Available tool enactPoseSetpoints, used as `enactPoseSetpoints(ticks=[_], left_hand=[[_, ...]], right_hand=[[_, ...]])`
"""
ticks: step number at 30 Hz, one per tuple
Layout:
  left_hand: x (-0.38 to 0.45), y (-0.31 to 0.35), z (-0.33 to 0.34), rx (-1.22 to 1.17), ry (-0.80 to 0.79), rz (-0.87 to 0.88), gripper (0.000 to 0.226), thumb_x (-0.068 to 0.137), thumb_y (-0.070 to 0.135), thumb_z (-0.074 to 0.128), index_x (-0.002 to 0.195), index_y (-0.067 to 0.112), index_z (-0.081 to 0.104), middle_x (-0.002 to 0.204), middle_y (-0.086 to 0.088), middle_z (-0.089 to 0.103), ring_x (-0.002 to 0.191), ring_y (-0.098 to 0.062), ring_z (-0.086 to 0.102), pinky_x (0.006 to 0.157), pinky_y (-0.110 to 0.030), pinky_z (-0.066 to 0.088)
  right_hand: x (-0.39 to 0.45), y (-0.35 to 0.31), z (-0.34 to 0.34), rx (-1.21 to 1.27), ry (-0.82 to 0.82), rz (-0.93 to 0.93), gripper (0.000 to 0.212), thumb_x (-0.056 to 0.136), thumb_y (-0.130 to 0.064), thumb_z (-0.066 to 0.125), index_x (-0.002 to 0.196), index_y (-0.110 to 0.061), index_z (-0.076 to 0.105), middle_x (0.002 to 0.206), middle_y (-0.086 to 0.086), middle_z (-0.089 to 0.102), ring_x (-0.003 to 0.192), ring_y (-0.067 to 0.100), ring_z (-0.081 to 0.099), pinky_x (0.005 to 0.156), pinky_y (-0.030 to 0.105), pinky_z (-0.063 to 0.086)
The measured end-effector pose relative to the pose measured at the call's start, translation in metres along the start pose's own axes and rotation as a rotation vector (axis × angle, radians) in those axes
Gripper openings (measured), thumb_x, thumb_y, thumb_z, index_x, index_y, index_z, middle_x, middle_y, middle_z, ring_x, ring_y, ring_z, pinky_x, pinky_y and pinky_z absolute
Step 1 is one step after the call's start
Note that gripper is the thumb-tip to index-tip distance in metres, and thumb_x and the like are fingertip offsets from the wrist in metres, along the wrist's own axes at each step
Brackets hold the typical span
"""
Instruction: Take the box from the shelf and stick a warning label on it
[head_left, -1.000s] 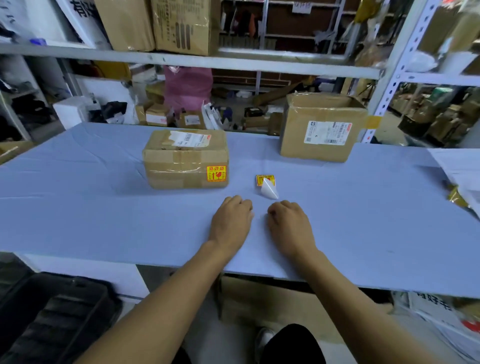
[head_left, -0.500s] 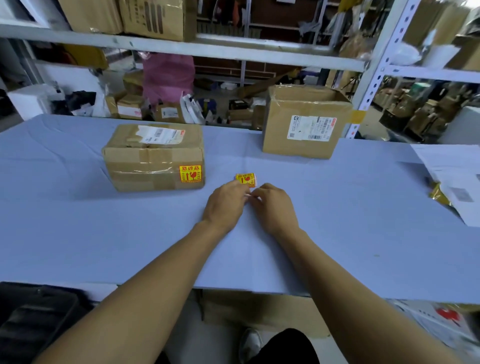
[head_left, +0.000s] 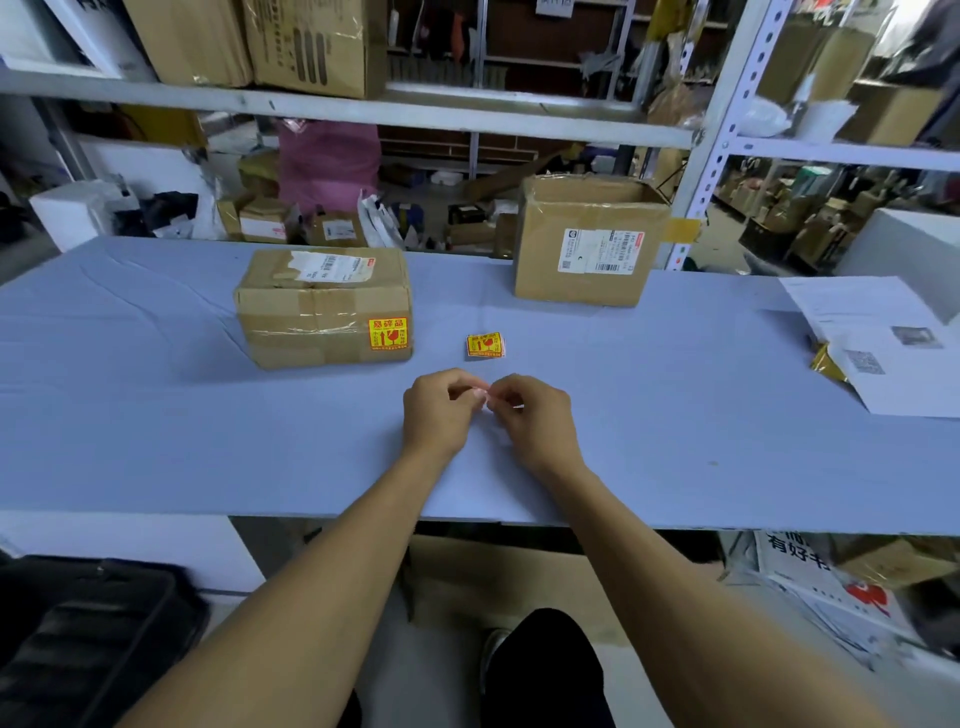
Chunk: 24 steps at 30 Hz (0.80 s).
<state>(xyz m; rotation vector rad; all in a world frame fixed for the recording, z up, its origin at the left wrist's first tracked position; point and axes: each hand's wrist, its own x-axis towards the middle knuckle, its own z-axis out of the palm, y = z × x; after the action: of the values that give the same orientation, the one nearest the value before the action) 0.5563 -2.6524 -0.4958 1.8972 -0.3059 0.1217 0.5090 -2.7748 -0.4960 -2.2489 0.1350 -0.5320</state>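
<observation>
A taped brown box (head_left: 322, 306) lies on the blue table (head_left: 156, 415), left of centre, with a yellow warning label (head_left: 388, 333) on its front face. A small stack of yellow warning labels (head_left: 485, 345) lies flat to the right of it. Just in front of the stack, my left hand (head_left: 441, 410) and my right hand (head_left: 535, 415) meet fingertip to fingertip. Both pinch a small white slip (head_left: 487, 399), mostly hidden by the fingers. A taller brown box (head_left: 587, 244) with a white shipping label stands at the back right.
White papers (head_left: 878, 343) and a gold packet (head_left: 826, 364) lie at the table's right edge. A grey shelf upright (head_left: 722, 130) rises behind the taller box. Shelves with cartons and clutter stand behind the table. A black case (head_left: 88, 634) sits at the lower left.
Both hands reached forward to the label stack, then drew back toward me pinching a white slip. The curled white piece no longer stands on the stack.
</observation>
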Motion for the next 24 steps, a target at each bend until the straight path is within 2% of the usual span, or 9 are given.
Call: enactPoseSetpoints(ticks=[3,6,8,11,13,15,17,21,24], left_hand=[[0.0,0.001,-0.002,-0.015,-0.004,-0.026,0.014,0.083,0.003,0.067,0.081,0.015,0.074,0.07,-0.002,0.072,0.068,-0.015,0.07,0.079,-0.03,0.058],[0.0,0.002,0.001,-0.024,-0.008,-0.044,0.012,0.081,0.008,0.067,0.083,0.02,0.067,0.074,-0.009,0.074,0.068,-0.023,0.073,0.075,-0.037,0.06],[0.001,0.002,0.001,0.029,-0.032,-0.031,0.012,0.083,0.008,0.068,0.08,0.019,0.065,0.074,-0.009,0.074,0.064,-0.018,0.071,0.068,-0.029,0.058],[0.003,0.002,0.0,0.027,-0.092,-0.018,0.012,0.087,0.003,0.065,0.08,0.012,0.068,0.073,-0.008,0.072,0.059,-0.008,0.066,0.059,-0.011,0.052],[0.003,0.0,0.0,0.021,-0.119,0.006,0.014,0.088,0.001,0.062,0.084,0.01,0.073,0.079,-0.007,0.074,0.071,-0.016,0.069,0.066,-0.013,0.054],[0.002,-0.003,0.0,0.074,-0.132,0.038,0.017,0.088,0.002,0.062,0.09,0.01,0.077,0.086,-0.004,0.075,0.08,-0.015,0.068,0.071,-0.013,0.051],[0.002,-0.004,0.001,0.107,-0.119,0.052,0.017,0.087,0.003,0.065,0.093,0.01,0.078,0.089,-0.004,0.076,0.082,-0.013,0.066,0.071,-0.013,0.048],[0.003,-0.007,0.003,0.068,-0.128,0.043,0.009,0.08,0.006,0.075,0.088,0.008,0.079,0.084,-0.008,0.078,0.079,-0.016,0.073,0.079,-0.027,0.058],[0.0,-0.008,0.003,0.089,-0.12,0.08,0.01,0.081,0.015,0.076,0.088,0.01,0.081,0.08,-0.007,0.078,0.079,-0.018,0.073,0.074,-0.029,0.056]], right_hand=[[-0.006,-0.003,-0.003,0.046,-0.024,0.0,0.018,0.089,-0.004,0.06,0.092,-0.012,0.076,0.09,0.002,0.076,0.081,0.01,0.067,0.077,0.023,0.053],[-0.005,0.0,-0.004,0.14,-0.007,0.024,0.009,0.087,-0.004,0.065,0.086,-0.01,0.072,0.075,-0.007,0.072,0.069,-0.002,0.062,0.068,0.014,0.048],[-0.004,-0.001,-0.004,0.158,-0.01,0.04,0.007,0.087,-0.004,0.065,0.087,-0.011,0.068,0.073,-0.006,0.067,0.066,0.002,0.064,0.062,0.018,0.049],[-0.001,0.0,-0.003,0.11,-0.023,0.09,0.006,0.089,-0.018,0.066,0.084,-0.015,0.067,0.087,0.008,0.068,0.071,0.022,0.07,0.066,0.034,0.056],[0.001,0.001,0.001,0.02,-0.01,0.088,0.012,0.088,-0.02,0.064,0.081,-0.011,0.066,0.079,0.009,0.071,0.073,0.025,0.068,0.069,0.04,0.056],[0.002,0.002,0.004,0.006,0.028,0.118,0.008,0.086,-0.016,0.062,0.082,-0.01,0.063,0.074,0.008,0.07,0.074,0.027,0.067,0.07,0.043,0.055],[0.002,0.003,0.005,0.02,0.057,0.138,0.006,0.086,-0.013,0.062,0.081,-0.01,0.062,0.071,0.007,0.069,0.073,0.026,0.066,0.07,0.042,0.054],[0.001,0.005,0.002,0.022,0.036,0.128,0.012,0.087,-0.013,0.061,0.079,-0.011,0.069,0.067,0.002,0.068,0.071,0.021,0.066,0.069,0.037,0.053],[0.0,0.006,0.0,0.064,0.016,0.123,0.015,0.086,-0.009,0.058,0.08,-0.013,0.071,0.069,-0.003,0.07,0.072,0.015,0.067,0.07,0.028,0.053]])
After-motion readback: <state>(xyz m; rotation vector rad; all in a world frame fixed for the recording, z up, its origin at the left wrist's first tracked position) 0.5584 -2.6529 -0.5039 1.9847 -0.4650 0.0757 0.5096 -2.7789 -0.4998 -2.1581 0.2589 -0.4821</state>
